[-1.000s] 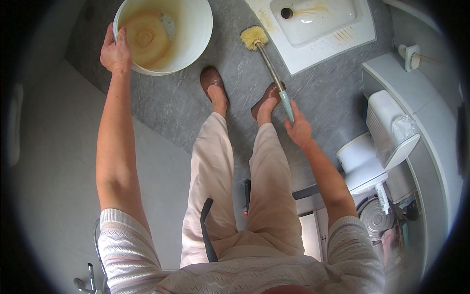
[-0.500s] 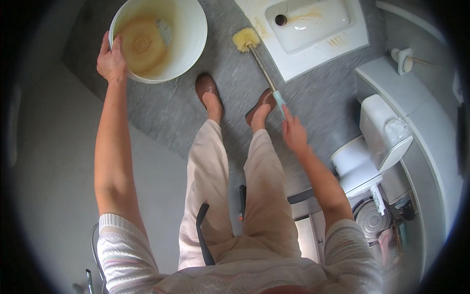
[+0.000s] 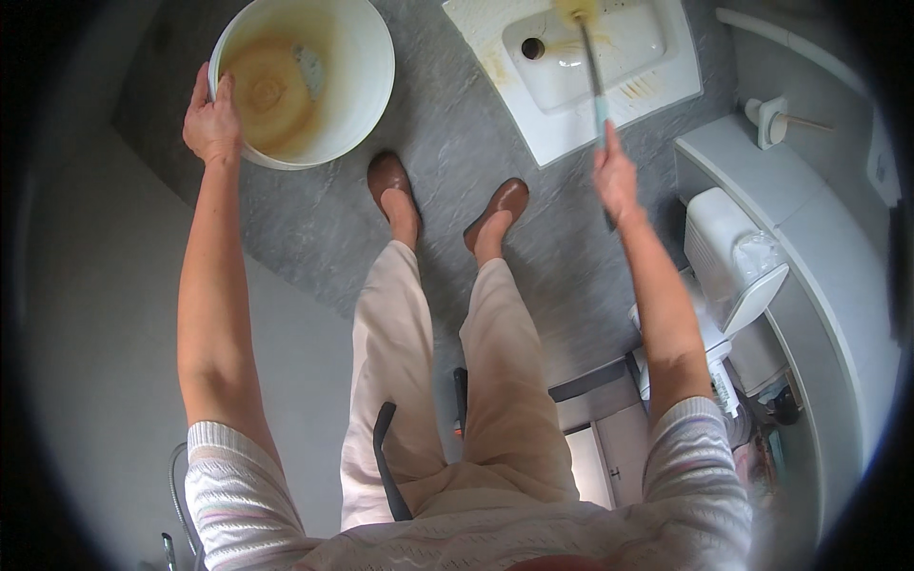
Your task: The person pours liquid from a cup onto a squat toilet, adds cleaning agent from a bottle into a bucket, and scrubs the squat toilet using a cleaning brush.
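Observation:
My left hand (image 3: 212,124) grips the left rim of a large white bucket (image 3: 367,86), fingers outside and thumb over the edge. The bucket is tilted so its mouth faces me; its inside is stained yellow-brown, with a pale grey patch. In my right hand (image 3: 615,181) is the pale blue-green handle of a long toilet brush (image 3: 597,81). Its yellow bristle head, blurred and partly cut off by the upper edge, is over the trough of a white squat toilet (image 3: 543,133). That toilet has a dark drain hole and brownish-yellow stains.
Grey marbled flooring (image 3: 562,238) lies around my brown shoes (image 3: 388,176). To the right are a white lidded bin (image 3: 719,238), a curved ledge (image 3: 800,190) and a white holder (image 3: 767,122) on it. A shower hose (image 3: 178,476) hangs at lower left.
My right hand has moved forward and right, carrying the brush from the floor beside the squat toilet to over its trough. My left hand keeps its grip on the bucket.

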`<state>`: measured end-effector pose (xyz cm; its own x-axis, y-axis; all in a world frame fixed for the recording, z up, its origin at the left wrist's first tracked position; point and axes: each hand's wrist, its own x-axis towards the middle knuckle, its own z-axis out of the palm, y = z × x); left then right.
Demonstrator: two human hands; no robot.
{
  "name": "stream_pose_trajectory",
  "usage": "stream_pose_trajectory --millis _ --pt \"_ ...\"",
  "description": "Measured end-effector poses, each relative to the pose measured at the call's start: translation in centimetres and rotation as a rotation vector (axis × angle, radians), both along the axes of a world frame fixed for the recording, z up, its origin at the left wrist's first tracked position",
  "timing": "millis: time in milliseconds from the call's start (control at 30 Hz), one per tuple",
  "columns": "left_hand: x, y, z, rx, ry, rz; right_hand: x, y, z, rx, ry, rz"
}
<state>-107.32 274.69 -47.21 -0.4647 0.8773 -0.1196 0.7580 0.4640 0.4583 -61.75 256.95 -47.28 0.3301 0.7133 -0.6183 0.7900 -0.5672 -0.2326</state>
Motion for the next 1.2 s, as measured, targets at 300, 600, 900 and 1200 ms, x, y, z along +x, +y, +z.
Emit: stream_pose_trajectory --millis 300,600,900,1200 --pt "0.3 -0.1 0.0 0.028 -0.008 -0.041 0.5 5.1 -2.6 0.025 -0.071 0.000" --pt "-0.1 0.2 -0.6 0.031 -0.004 -0.068 0.8 5.2 -1.7 0.002 -0.037 -0.007" --pt "0.1 0.4 -0.3 0.011 0.093 -0.064 -3.3 -1.1 -0.1 -0.056 0.051 0.191" --pt "-0.5 0.6 -0.4 -0.032 0.076 -0.068 -5.2 -2.2 -0.3 -0.050 0.067 0.123"
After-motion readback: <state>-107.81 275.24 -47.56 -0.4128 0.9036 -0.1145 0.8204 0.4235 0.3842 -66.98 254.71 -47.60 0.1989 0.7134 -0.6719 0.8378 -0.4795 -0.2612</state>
